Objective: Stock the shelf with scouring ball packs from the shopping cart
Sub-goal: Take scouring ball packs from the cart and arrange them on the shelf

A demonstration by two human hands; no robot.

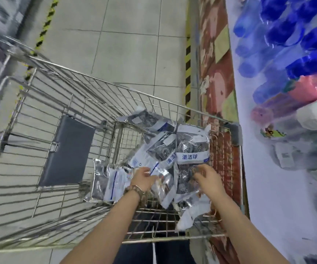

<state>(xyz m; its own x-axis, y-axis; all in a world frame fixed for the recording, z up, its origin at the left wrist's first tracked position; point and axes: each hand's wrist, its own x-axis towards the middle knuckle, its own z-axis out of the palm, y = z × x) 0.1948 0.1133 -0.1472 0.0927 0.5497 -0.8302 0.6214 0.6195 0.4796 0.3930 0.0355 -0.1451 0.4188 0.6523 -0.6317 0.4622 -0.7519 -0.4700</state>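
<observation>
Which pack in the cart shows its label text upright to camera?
The pack just ahead of the right hand; labels on the rest are turned or covered.

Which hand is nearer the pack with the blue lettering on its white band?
Right. The right hand is over the lower end of that pack; the left hand is off to its left.

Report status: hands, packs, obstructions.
Left hand, right hand down on scouring ball packs, grip unclear in blur. Packs heaped in shopping cart. No obstruction seen.
</observation>
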